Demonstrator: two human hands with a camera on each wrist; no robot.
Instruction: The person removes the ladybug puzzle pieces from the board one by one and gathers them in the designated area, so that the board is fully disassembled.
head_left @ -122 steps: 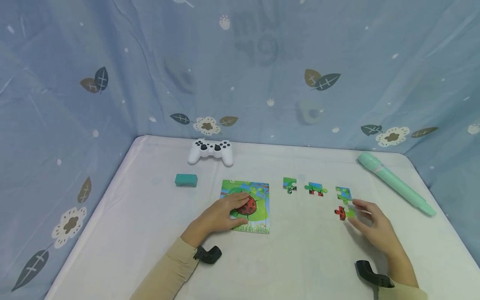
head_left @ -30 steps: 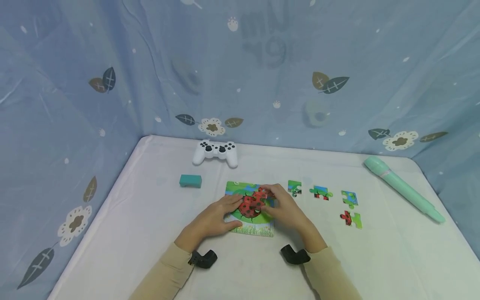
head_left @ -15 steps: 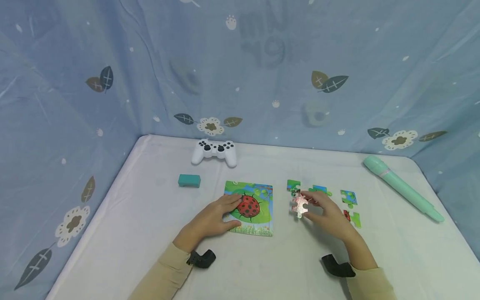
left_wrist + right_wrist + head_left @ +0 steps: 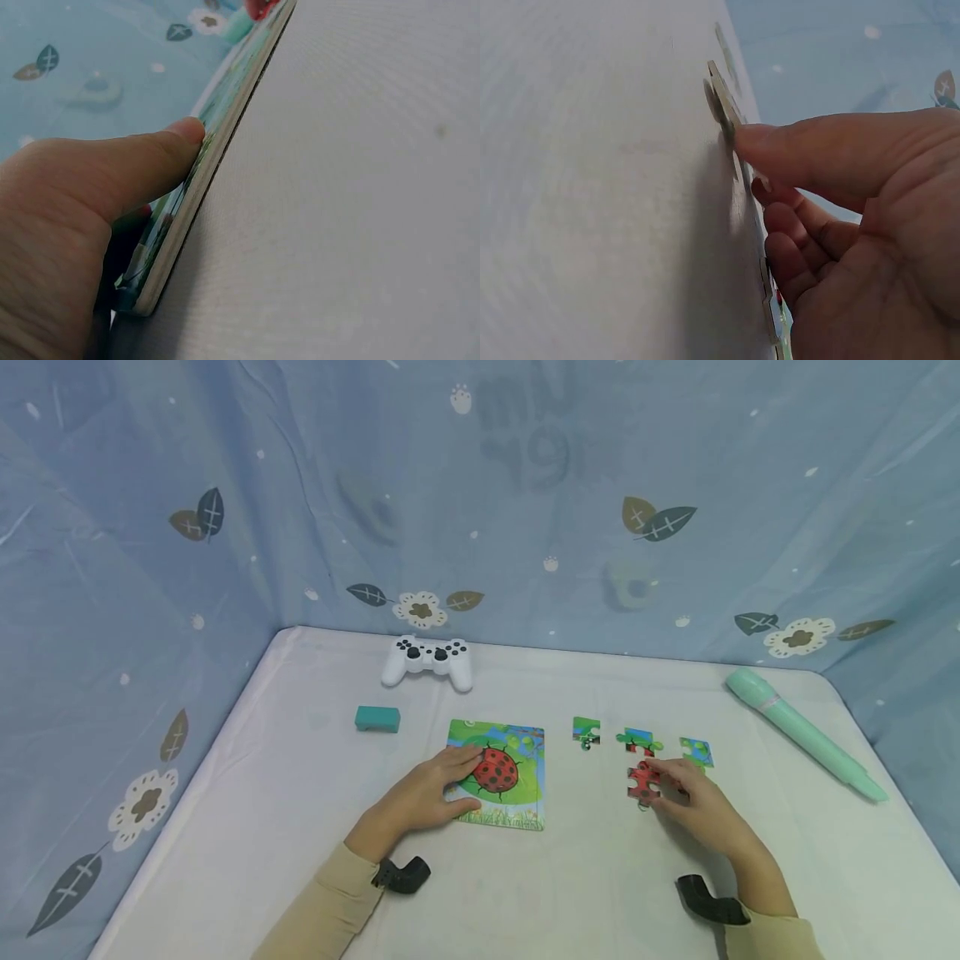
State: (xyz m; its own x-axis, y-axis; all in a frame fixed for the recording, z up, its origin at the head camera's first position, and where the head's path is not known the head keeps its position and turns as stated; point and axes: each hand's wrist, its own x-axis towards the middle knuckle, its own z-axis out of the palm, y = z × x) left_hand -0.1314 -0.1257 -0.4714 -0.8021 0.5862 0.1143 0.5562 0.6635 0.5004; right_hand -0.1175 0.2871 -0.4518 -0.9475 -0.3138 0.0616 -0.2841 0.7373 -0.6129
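Head: my R hand (image 4: 701, 802) pinches red jigsaw pc (image 4: 643, 782), right of ladybird board (image 4: 521, 814), near loose pcs (image 4: 585, 728); L hand (image 4: 429, 787) rests on board, fingers extended, not gripping.
L wrist: thumb on board's edge; can't tell if board's a recessed tray.
R wrist: pc looks thin, prob. light, stiff; tabs may chip, so hold by rim.

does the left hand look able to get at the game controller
Probably yes: nothing seems to stand between the left hand, resting on the puzzle board, and the controller; the block lies further left.
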